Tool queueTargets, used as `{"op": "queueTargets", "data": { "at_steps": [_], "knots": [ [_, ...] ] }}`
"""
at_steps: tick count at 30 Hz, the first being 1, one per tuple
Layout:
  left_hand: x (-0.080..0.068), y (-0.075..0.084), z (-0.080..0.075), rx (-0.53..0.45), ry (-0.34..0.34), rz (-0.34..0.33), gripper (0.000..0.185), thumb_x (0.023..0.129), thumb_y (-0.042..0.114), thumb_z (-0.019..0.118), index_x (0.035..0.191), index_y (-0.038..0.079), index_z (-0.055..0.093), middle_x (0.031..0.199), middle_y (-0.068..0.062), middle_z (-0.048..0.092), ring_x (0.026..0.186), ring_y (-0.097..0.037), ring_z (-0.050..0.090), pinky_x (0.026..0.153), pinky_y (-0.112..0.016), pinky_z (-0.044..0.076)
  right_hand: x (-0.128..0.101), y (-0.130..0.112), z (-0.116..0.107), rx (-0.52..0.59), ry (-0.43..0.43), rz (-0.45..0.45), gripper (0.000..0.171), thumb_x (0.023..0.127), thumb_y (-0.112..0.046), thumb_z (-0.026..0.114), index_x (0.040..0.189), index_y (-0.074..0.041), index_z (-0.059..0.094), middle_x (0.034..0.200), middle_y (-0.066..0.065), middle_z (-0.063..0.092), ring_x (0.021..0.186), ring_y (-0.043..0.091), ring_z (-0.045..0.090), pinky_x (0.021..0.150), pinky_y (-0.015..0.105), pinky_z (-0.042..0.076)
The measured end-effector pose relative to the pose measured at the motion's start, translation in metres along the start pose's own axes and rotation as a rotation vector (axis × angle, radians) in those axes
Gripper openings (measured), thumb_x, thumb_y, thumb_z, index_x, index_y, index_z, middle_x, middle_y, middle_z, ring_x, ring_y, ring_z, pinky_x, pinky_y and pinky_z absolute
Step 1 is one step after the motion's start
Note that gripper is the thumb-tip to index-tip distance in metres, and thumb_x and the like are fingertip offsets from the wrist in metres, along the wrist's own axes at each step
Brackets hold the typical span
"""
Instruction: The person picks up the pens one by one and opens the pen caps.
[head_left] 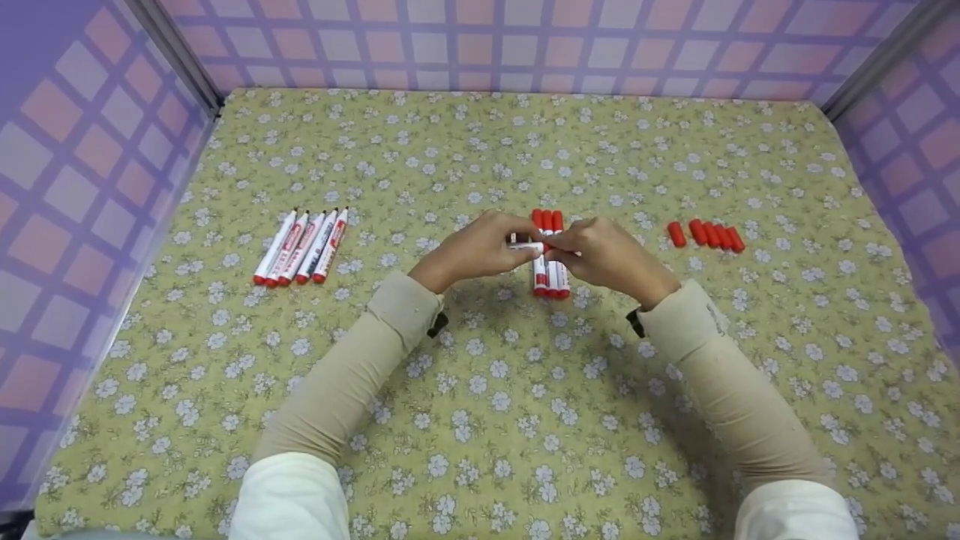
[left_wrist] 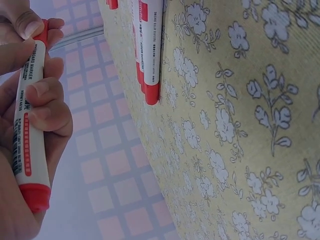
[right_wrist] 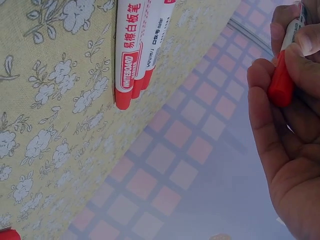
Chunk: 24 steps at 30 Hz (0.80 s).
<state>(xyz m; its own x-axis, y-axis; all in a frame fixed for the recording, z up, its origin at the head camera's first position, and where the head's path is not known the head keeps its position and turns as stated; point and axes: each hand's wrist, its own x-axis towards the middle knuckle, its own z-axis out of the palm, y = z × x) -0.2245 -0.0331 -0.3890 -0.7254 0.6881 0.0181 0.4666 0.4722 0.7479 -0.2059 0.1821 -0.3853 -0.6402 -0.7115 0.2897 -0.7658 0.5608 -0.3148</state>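
My left hand (head_left: 480, 245) grips the white barrel of a whiteboard marker (left_wrist: 31, 115), its fingers wrapped round it and its red end plug low in the palm. At the marker's other end, my right hand (head_left: 604, 253) pinches the red cap (right_wrist: 283, 80) between thumb and fingers. The cap sits against the barrel in both wrist views. Both hands meet over three capped whiteboard markers (head_left: 551, 281) lying side by side on the cloth, partly hidden by the fingers.
Several uncapped markers (head_left: 304, 247) lie in a row on the left, dark tips pointing away. Several loose red caps (head_left: 712, 234) are lined up on the right. A flowered yellow-green cloth (head_left: 480, 420) covers the table, with checked panels (head_left: 510, 45) at the back and sides.
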Motion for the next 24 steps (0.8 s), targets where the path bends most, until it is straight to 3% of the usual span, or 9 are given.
{"op": "queueTargets", "data": {
  "at_steps": [4, 11, 18, 24],
  "knots": [
    [0.0005, -0.0006, -0.0002, -0.001, 0.0, -0.001, 0.02, 0.097, 0.022, 0.057, 0.11, 0.013, 0.07, 0.088, -0.002, 0.063, 0.073, -0.015, 0.049, 0.063, -0.028, 0.039, -0.0015, -0.0016, 0.0001, -0.021, 0.007, 0.011, 0.022, 0.089, -0.007, 0.067, 0.109, 0.001, 0.072, 0.078, 0.014, 0.072, 0.057, 0.018, 0.061, 0.054, 0.03, 0.049],
    [0.001, -0.0021, -0.0003, -0.023, -0.002, -0.017, 0.021, 0.098, 0.024, 0.056, 0.11, 0.013, 0.069, 0.091, -0.002, 0.063, 0.077, -0.017, 0.051, 0.068, -0.029, 0.042, -0.0019, -0.0017, 0.0015, -0.053, 0.026, -0.008, 0.023, 0.09, -0.005, 0.064, 0.111, 0.001, 0.071, 0.076, 0.015, 0.071, 0.055, 0.017, 0.058, 0.052, 0.029, 0.048],
    [0.0006, -0.0061, -0.0006, -0.137, 0.012, -0.045, 0.026, 0.098, 0.028, 0.055, 0.114, 0.014, 0.07, 0.104, -0.002, 0.067, 0.091, -0.019, 0.058, 0.082, -0.034, 0.047, -0.001, -0.0041, -0.0023, -0.069, 0.057, -0.022, 0.022, 0.089, -0.005, 0.066, 0.109, 0.002, 0.072, 0.079, 0.017, 0.072, 0.058, 0.021, 0.062, 0.054, 0.031, 0.052],
    [0.0003, -0.0064, -0.002, -0.135, 0.006, -0.047, 0.027, 0.098, 0.029, 0.056, 0.114, 0.013, 0.07, 0.105, -0.002, 0.067, 0.091, -0.02, 0.059, 0.083, -0.035, 0.047, 0.0011, -0.0036, -0.0033, -0.045, 0.039, -0.011, 0.021, 0.088, -0.004, 0.067, 0.108, 0.003, 0.072, 0.081, 0.017, 0.072, 0.06, 0.021, 0.064, 0.055, 0.032, 0.053]
  ]
}}
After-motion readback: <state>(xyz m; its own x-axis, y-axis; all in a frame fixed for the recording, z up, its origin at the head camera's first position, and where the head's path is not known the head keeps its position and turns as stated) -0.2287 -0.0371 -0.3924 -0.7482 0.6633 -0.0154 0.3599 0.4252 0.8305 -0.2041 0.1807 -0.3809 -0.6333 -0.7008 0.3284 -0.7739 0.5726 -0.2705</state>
